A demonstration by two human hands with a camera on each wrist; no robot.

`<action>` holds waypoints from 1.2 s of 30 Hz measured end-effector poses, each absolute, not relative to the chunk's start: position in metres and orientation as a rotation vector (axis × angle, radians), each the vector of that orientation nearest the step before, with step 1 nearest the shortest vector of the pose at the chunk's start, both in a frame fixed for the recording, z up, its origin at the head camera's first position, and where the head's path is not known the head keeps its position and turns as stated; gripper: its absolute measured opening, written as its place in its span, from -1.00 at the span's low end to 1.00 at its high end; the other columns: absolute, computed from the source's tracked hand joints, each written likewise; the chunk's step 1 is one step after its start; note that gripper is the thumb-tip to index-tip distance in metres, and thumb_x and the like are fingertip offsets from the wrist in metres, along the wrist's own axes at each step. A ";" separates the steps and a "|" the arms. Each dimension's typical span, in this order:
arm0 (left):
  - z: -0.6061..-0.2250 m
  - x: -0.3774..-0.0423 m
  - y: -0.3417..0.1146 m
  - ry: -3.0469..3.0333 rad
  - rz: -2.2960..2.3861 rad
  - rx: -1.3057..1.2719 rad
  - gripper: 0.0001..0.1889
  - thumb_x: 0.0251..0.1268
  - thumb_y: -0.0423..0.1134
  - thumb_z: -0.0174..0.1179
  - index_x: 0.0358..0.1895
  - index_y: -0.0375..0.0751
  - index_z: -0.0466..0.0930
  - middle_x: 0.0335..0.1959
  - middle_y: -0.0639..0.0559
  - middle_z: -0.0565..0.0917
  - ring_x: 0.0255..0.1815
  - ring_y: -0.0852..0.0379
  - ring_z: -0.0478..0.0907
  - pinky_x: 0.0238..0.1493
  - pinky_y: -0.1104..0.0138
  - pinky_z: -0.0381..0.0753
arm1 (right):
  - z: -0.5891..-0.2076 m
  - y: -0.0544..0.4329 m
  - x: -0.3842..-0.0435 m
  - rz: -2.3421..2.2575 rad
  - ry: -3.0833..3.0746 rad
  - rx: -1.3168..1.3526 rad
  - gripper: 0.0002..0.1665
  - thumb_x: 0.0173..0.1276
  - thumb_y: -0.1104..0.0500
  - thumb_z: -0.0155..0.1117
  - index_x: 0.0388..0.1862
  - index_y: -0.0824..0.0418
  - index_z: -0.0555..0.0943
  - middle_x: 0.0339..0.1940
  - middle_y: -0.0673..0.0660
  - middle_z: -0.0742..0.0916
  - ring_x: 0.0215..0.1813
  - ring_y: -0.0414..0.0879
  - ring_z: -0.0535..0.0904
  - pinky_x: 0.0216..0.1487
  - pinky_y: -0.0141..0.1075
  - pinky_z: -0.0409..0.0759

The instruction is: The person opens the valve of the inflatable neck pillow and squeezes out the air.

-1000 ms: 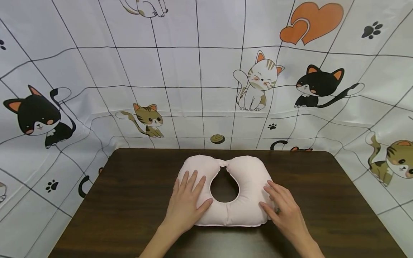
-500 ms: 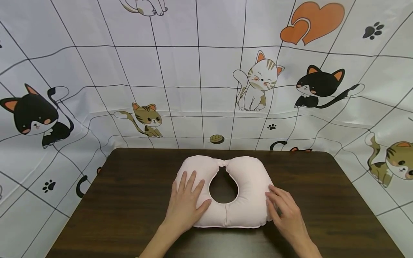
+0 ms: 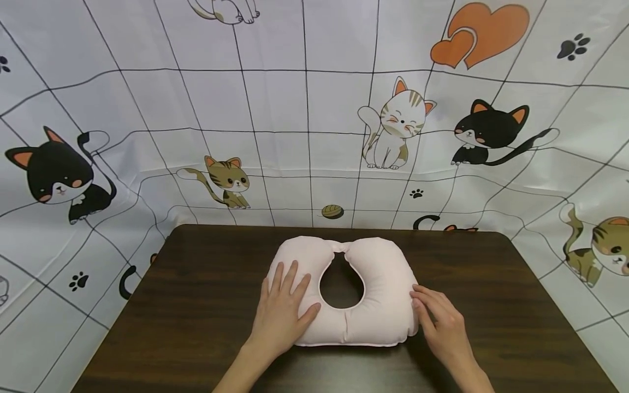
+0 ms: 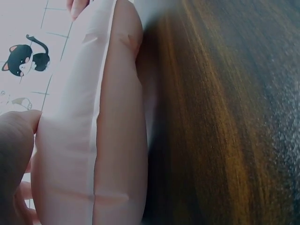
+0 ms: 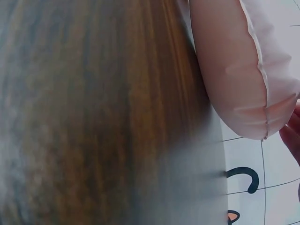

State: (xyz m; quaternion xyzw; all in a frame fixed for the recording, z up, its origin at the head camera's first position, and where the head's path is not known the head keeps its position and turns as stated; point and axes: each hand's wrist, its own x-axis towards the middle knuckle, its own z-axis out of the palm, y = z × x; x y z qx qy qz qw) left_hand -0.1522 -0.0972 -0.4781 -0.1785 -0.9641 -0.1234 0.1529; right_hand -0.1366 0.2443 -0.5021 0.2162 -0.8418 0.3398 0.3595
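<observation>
A pale pink inflated U-shaped neck pillow (image 3: 380, 289) lies flat on the dark table, its two ends meeting at the far side around a round hole. Spread over its left half, my left hand (image 3: 281, 314) rests with straight fingers. My right hand (image 3: 444, 322) is at the right edge, its slightly bent fingertips touching the pillow's side. A seam runs along the puffed near side of the pillow (image 4: 70, 136) in the left wrist view, with the left thumb (image 4: 28, 119) on its top. In the right wrist view, right fingers (image 5: 291, 136) show beside the pillow's rounded corner.
The dark wooden table (image 3: 196, 284) extends on both sides of the pillow and toward me. Behind and around it hangs a white sheet (image 3: 275, 103) with grid lines and printed cartoon cats, paw prints and hearts.
My right hand has slid off the pillow's top to its right edge, moving slightly right and down. The left hand and the pillow have stayed almost in place.
</observation>
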 end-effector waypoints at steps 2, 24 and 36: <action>-0.478 -0.153 -0.097 -2.760 -0.362 -0.510 -0.37 0.40 0.22 0.17 0.41 -0.04 0.54 0.58 -0.19 0.25 0.61 -0.33 0.02 0.38 -0.35 0.17 | -0.502 0.245 -0.137 0.892 -2.182 0.543 -0.69 0.14 0.56 0.39 -0.13 0.37 0.75 -0.02 0.28 0.78 0.00 0.04 0.68 0.24 -0.61 0.37; -0.475 -0.153 -0.098 -2.764 -0.405 -0.494 -0.39 0.40 0.19 0.19 0.40 -0.05 0.55 0.58 -0.21 0.26 0.60 -0.35 0.03 0.38 -0.36 0.17 | -0.504 0.239 -0.139 0.909 -2.185 0.483 -0.70 0.26 0.62 0.25 -0.12 0.39 0.72 -0.04 0.25 0.78 0.05 -0.24 0.66 0.08 -0.68 0.42; -0.474 -0.152 -0.099 -2.764 -0.419 -0.490 -0.40 0.40 0.17 0.20 0.39 -0.06 0.56 0.57 -0.22 0.27 0.60 -0.35 0.05 0.38 -0.36 0.18 | -0.510 0.236 -0.142 0.931 -2.103 0.462 -0.65 0.17 0.66 0.27 -0.21 0.33 0.74 -0.11 0.21 0.80 -0.11 -0.25 0.71 -0.07 -0.65 0.50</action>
